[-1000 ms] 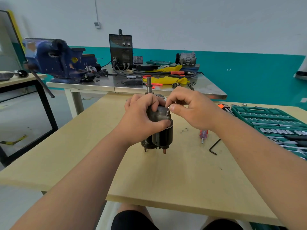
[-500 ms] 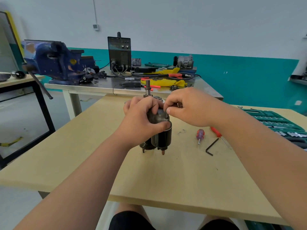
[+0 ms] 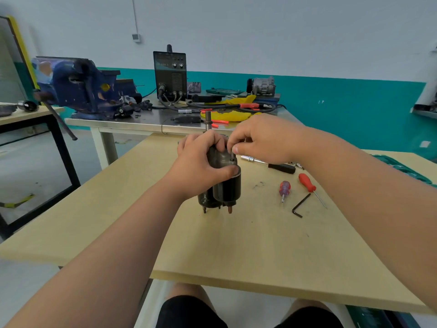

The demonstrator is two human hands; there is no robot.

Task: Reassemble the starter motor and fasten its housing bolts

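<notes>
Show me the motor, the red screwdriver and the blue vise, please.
motor (image 3: 228, 188): head view, on its dark lower casing.
red screwdriver (image 3: 306, 182): head view, on its red handle.
blue vise (image 3: 78, 91): head view, on its main body.

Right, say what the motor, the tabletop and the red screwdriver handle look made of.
Motor: likely metal, dull dark grey with a faint sheen.
Tabletop: wood board, perhaps fibreboard; matte tan, no visible grain, thick plain edge.
Red screwdriver handle: probably plastic, smooth uniform colour.

The motor (image 3: 225, 188) stands on the table (image 3: 236, 247) under the fingers (image 3: 239, 150), a small key (image 3: 232, 155) in its top; a screwdriver (image 3: 284, 189) lies right of the fingers.
</notes>
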